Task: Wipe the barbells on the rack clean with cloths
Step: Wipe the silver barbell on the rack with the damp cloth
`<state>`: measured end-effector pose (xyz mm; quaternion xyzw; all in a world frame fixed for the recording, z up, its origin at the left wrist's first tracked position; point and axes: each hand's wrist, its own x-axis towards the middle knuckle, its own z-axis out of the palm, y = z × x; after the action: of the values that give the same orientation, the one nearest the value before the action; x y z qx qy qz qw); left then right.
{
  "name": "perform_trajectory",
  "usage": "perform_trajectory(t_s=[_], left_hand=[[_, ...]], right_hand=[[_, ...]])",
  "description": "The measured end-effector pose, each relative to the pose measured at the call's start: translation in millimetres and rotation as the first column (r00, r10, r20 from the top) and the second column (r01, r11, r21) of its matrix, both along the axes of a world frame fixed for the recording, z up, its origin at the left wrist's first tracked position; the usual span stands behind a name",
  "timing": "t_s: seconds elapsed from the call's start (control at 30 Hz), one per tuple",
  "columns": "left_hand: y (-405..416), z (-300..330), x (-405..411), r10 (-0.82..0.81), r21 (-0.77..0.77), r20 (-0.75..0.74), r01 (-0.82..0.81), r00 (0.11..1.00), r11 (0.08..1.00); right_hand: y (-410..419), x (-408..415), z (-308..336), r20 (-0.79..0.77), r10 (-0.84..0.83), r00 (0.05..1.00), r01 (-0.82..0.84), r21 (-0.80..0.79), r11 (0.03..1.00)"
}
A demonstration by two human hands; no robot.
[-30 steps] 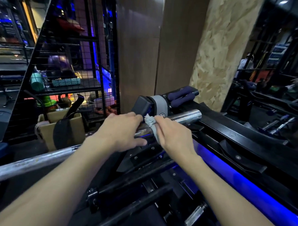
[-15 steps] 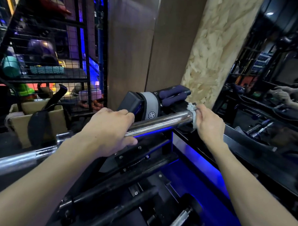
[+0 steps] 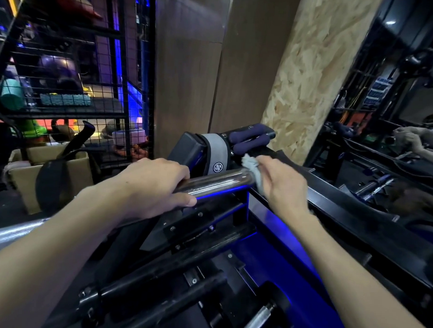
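Dim gym corner, blue strip light glowing under the black rack (image 3: 356, 217), a chipboard pillar (image 3: 319, 76) rising behind it. Up on the rack lies the barbell (image 3: 219, 183), its chrome sleeve pointing right, the long shaft running off lower left. Left hand (image 3: 151, 186) is curled over the bar just inside the sleeve, fingers wrapped on top and thumb underneath, a firm steadying hold. Right hand (image 3: 281, 183) sits at the very tip, fingers bunched around a small grey cloth (image 3: 253, 172) pressed against the end face of the sleeve.

Now the risks. That cloth is barely a handful, and at the end of the bar it looks easy to slide clean off the chrome and drop into the dark gaps of the frame below. Push too hard on the tip and the bar could roll or shift in its cradle, so the left hand's hold matters.

Crowded around here, too. 1 grey-banded pad (image 3: 216, 151) and 2 purple handles (image 3: 250, 138) sit directly behind the sleeve, leaving the knuckles little room on the far side. Left of that, a wire-mesh shelf (image 3: 66, 72) stuffed with gear and a cardboard box (image 3: 23, 174) beneath it, well clear. A second bar end (image 3: 256, 319) pokes up at the bottom.
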<state>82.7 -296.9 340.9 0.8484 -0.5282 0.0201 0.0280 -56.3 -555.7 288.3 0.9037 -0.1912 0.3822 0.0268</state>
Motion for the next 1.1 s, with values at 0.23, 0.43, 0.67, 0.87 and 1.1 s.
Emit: perform_trajectory(t_s=[0.23, 0.43, 0.67, 0.87, 1.1], left_hand=[[1.7, -0.7, 7.8, -0.003, -0.006, -0.08, 0.003, 0.997, 1.0], [0.6, -0.4, 9.1, -0.005, 0.015, -0.104, 0.006, 0.995, 1.0], [1.9, 3.3, -4.7, 0.016, 0.045, -0.069, -0.013, 0.998, 0.999], [-2.4, 1.8, -29.2, 0.051, -0.028, 0.16, -0.047, 0.986, 0.998], [-26.3, -12.5, -45.9, 0.084, -0.155, 0.295, -0.04, 0.952, 0.987]], right_hand=[[-31.3, -4.6, 2.8, -0.033, -0.179, 0.983, 0.182, 0.086, 0.98], [-0.8, -2.5, -5.4, 0.033, -0.029, 0.999, 0.025, 0.119, 0.993], [-52.5, -7.1, -8.9, -0.009, -0.276, 0.961, 0.262, 0.344, 0.902], [-63.0, -16.9, -19.2, 0.114, -0.3, 0.947, 0.231, 0.407, 0.884], [-53.5, -11.2, -13.5, 0.079, -0.17, 0.982, 0.135, 0.331, 0.934]])
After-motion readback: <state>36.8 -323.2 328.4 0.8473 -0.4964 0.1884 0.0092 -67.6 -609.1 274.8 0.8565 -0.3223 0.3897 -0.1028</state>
